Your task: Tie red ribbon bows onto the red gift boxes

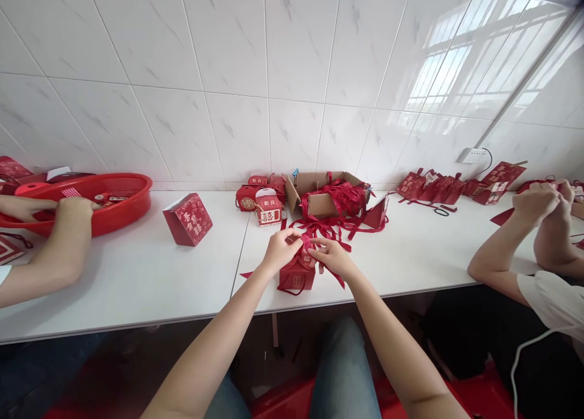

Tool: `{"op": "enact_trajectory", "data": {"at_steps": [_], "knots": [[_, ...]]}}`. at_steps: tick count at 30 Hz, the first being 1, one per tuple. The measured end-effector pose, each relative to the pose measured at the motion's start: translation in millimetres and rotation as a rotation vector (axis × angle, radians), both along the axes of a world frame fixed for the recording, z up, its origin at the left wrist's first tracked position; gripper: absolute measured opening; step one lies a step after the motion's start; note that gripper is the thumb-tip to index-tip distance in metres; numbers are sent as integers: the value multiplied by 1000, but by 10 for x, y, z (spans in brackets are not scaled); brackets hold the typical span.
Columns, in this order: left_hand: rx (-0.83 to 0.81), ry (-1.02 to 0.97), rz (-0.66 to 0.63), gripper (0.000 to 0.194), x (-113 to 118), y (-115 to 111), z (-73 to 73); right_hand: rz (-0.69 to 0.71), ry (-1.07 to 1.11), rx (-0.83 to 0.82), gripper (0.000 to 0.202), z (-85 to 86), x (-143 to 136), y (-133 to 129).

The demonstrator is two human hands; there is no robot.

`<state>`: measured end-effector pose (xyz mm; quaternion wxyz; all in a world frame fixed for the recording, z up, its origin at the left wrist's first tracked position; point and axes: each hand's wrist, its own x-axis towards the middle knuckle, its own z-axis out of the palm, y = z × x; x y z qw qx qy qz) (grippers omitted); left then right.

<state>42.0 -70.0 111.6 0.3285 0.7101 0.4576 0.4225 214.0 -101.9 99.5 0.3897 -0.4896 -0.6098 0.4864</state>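
A small red gift box (297, 278) with a dark red cord handle stands near the table's front edge, between my hands. Red ribbon (306, 241) is bunched at the top of the box. My left hand (283, 249) pinches the ribbon from the left, thumb and fingertips together. From the right, my right hand (332, 256) has its fingers closed at the same ribbon, just over the box top. Loose ribbon ends stick out on both sides of the box. Part of the box top is hidden behind my fingers.
Behind the box, a cardboard carton (314, 205) overflows with red ribbons. Several finished boxes (268, 207) stand left of it. A larger red box (188, 219) and a red plastic basket (132, 205) are farther left. Scissors (441, 212) lie right. Co-workers' arms reach in at both sides.
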Motion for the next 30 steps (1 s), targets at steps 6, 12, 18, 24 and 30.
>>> {"op": "enact_trajectory", "data": {"at_steps": [6,12,18,24,30], "knots": [[-96,-8,-3,13,-44,-28,42,-2,24,88,23,-2,-181,70],[-201,36,-6,24,-353,25,-12,-141,45,168,28,-157,-210,98],[-284,182,-24,37,-543,54,-196,-10,110,191,28,-200,-179,83],[-216,191,-31,36,-544,19,-201,138,127,120,27,-252,-78,88],[-132,203,-31,34,-540,12,-131,-6,-105,159,27,-170,-101,132]]}}
